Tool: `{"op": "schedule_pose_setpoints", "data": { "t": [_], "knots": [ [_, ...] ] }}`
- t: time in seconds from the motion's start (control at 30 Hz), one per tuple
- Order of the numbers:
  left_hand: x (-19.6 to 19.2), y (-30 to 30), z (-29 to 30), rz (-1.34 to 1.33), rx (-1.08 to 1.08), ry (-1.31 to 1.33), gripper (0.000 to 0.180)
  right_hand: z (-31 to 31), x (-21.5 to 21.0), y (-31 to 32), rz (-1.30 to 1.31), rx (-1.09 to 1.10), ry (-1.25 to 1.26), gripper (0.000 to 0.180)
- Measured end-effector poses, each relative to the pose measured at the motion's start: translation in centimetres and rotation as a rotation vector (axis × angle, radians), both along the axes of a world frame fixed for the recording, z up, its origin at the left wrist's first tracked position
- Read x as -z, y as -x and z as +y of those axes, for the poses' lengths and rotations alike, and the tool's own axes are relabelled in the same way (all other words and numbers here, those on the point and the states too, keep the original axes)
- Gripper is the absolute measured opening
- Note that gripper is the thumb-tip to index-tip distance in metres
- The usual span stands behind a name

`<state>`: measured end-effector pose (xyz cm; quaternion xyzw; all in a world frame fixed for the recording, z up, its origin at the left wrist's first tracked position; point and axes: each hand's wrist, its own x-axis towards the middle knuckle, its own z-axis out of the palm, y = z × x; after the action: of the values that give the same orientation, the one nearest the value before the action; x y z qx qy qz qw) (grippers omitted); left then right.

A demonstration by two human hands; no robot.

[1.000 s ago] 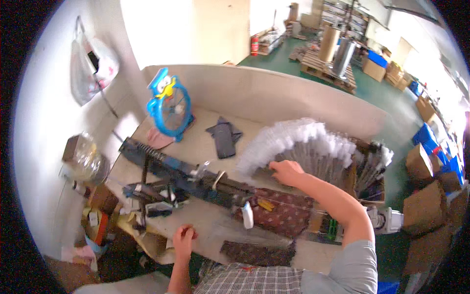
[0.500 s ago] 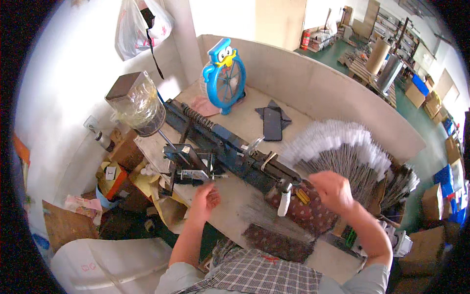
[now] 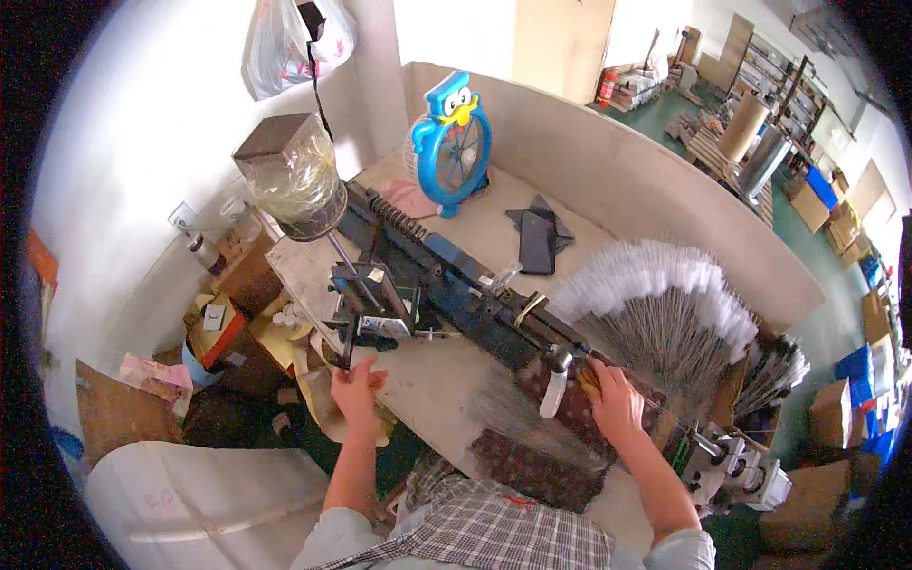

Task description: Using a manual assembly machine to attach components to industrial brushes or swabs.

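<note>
Head view: we see the fan of thin grey wire stems with white fluffy tips spread at the bench's right end, our right hand now drawn back to its base, fingers curled; whether they pinch a stem we cannot tell. Our left hand has reached the dark blue metal bench machine, loosely open at its near edge, by the blue bird-shaped desk fan.
</note>
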<state>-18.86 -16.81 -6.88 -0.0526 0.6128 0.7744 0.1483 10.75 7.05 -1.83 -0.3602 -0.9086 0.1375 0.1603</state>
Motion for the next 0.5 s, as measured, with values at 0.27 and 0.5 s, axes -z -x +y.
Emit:
{"op": "schedule_pose_setpoints", "data": {
  "t": [0.27, 0.5],
  "knots": [
    [-2.0, -1.5, 6.4, -0.453, 0.502, -0.099, 0.039, 0.9, 1.2, -1.5, -0.003, -0.04, 0.123, 0.031],
    [-0.8, 0.1, 6.8, -0.45, 0.492, 0.035, 0.026, -0.5, -1.3, -4.3, 0.121, -0.169, 0.233, 0.024]
  ]
}}
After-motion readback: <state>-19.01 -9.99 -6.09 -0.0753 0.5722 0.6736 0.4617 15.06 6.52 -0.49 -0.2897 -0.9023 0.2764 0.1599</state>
